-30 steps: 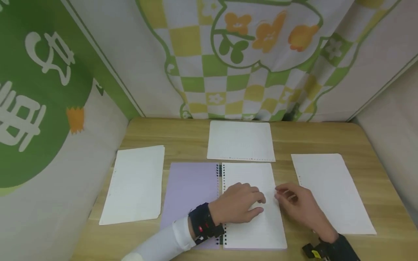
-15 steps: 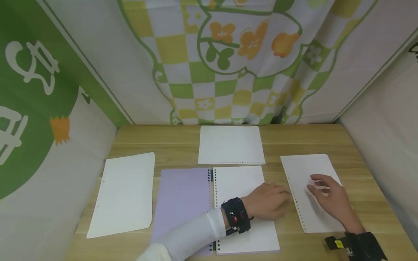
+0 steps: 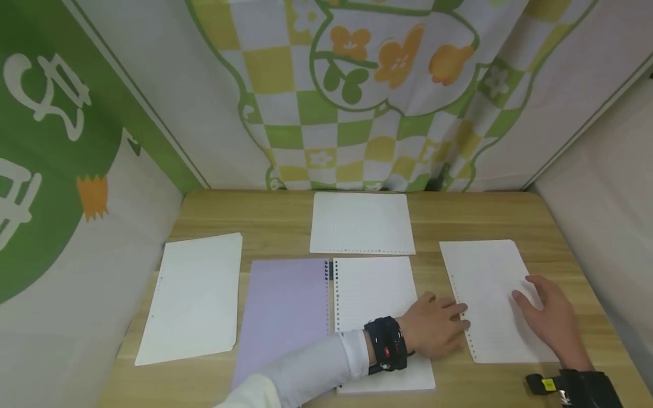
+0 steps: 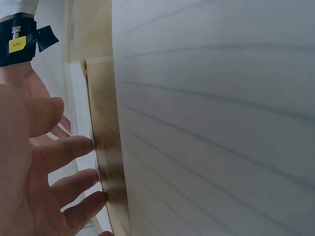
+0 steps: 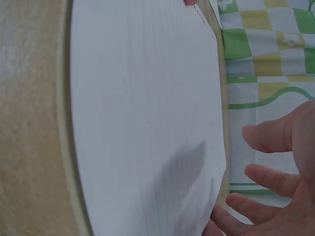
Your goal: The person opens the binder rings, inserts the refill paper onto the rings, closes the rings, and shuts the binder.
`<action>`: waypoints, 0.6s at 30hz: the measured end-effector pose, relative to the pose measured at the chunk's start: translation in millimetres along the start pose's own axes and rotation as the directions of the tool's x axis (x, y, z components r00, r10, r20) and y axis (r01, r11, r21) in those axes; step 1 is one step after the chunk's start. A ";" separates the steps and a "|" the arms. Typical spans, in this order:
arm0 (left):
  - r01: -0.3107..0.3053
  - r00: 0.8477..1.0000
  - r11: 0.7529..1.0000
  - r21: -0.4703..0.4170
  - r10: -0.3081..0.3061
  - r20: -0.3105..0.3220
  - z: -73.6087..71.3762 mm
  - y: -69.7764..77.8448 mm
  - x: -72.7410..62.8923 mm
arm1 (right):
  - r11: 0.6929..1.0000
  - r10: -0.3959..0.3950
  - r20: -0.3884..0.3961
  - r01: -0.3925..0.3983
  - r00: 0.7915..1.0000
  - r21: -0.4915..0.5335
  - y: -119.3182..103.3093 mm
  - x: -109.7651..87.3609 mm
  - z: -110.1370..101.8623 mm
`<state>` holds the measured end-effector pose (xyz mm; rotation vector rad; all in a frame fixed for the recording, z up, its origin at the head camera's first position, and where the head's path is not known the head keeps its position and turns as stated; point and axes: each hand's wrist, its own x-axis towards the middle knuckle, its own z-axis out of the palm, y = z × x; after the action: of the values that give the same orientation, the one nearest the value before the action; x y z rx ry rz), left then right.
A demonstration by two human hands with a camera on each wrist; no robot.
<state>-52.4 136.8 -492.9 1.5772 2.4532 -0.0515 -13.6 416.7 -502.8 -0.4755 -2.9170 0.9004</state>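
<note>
A white lined sheet with punched holes lies at the right of the table; whether it is one sheet or a stack cannot be told. My left hand reaches across the open notebook, its fingertips at the sheet's punched left edge. On the other side, my right hand is by the sheet's right edge, thumb and fingers apart. In the right wrist view those fingers are spread with nothing between them. The left wrist view shows the left hand's fingers loosely extended and apart.
The notebook's purple cover lies flat on the left. Further left are loose white sheets, slightly fanned. Another punched sheet lies sideways behind the notebook. A patterned curtain hangs at the table's back edge.
My left hand has moved right from over the notebook page to the right sheet's left edge. My right hand has gone from beside the notebook across to that sheet's right edge.
</note>
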 end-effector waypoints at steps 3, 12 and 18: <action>0.005 1.000 1.000 0.003 -0.005 0.007 -1.3 -0.4 -1.4 | 0.999 0.039 -0.032 -0.038 0.999 0.015 1.1 -0.8 -0.6; 0.003 1.000 1.000 0.017 -0.003 -0.020 -3.1 0.0 -12.3 | 0.996 0.088 -0.020 -0.088 0.996 0.022 19.6 3.8 -13.7; 0.004 1.000 0.999 0.037 -0.003 -0.029 4.0 0.8 -23.9 | 0.984 0.180 0.108 -0.178 0.978 -0.025 23.3 5.7 -18.8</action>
<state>-41.5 115.2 -491.9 1.5992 2.4911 -0.0762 -10.0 446.9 -500.5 -0.7230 -3.0200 0.9544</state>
